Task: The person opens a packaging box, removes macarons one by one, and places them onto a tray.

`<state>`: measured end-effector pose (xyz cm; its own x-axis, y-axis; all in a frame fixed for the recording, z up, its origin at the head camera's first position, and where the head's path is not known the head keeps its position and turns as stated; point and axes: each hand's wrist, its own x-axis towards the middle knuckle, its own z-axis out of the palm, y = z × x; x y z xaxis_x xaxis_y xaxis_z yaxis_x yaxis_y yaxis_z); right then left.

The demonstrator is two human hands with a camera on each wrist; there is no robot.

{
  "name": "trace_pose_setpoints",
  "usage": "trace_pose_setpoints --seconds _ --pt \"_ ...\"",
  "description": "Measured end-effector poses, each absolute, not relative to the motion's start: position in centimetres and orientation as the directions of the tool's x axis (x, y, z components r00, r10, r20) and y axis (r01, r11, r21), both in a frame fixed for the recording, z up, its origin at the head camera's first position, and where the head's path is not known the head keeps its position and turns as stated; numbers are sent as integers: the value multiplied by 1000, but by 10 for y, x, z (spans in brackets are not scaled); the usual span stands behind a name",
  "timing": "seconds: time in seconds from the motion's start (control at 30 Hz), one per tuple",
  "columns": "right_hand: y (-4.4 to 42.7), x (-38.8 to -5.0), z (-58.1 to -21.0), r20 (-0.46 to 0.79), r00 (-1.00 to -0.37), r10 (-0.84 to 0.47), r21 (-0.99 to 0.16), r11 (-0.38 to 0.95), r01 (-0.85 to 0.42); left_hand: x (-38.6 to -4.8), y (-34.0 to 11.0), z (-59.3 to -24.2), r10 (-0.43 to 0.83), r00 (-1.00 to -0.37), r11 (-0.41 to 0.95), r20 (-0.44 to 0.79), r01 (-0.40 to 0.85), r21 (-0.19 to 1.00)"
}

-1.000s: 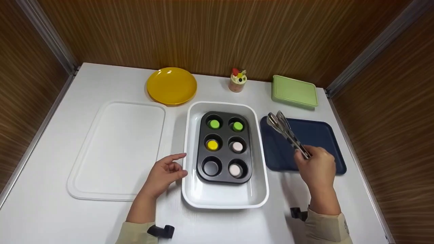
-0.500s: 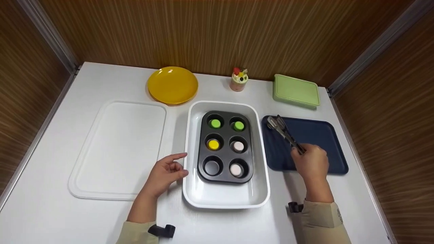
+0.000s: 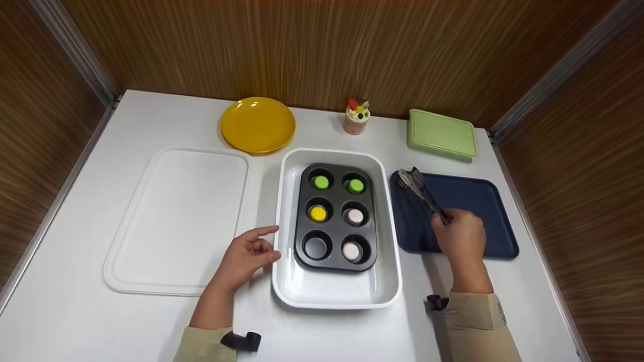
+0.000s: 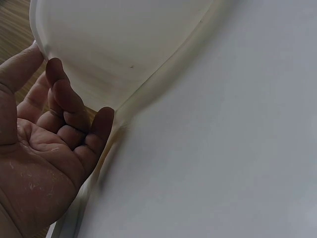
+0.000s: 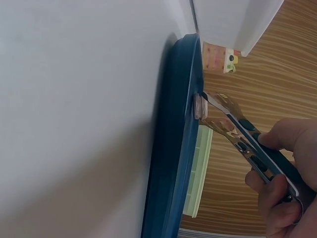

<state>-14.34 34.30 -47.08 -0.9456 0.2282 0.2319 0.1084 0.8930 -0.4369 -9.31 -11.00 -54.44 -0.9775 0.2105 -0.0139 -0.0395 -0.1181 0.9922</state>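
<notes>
My right hand [image 3: 462, 235] holds metal tongs [image 3: 420, 190] over the upper left corner of the navy tray [image 3: 468, 211]. In the right wrist view, a small pinkish-brown piece [image 5: 200, 106] lies at the tray, with the tong tips apart on either side of it; whether they touch it I cannot tell. My left hand [image 3: 242, 259] has forefinger and thumb tips against the left side of the white container [image 3: 338, 291], other fingers curled. Inside it sits a dark muffin tin [image 3: 336, 230] with two green, one yellow [image 3: 317, 213] and two pale pieces; its lower left cup is empty.
A white lid-like tray [image 3: 176, 221] lies at the left. Behind stand a yellow plate [image 3: 258, 124], a small dessert cup [image 3: 356, 120] and a green lidded box [image 3: 443, 133]. Wood-grain panels border the table on the back and both sides.
My right hand and the tongs have moved left and toward the navy tray, where the tong tips are now at its upper left corner. My left hand stays at the container's side.
</notes>
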Motion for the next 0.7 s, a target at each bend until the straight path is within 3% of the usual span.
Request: trace_pose_setpoints --seconds 0.37,0.7 --pt "335 -132 -457 297 -914 278 -471 875 113 -93 -110 -545 222 -975 -131 0 -30 991" --pt "305 -115 -443 441 -875 198 -484 874 -47 -93 -111 -544 225 -974 -127 16 -13 992"
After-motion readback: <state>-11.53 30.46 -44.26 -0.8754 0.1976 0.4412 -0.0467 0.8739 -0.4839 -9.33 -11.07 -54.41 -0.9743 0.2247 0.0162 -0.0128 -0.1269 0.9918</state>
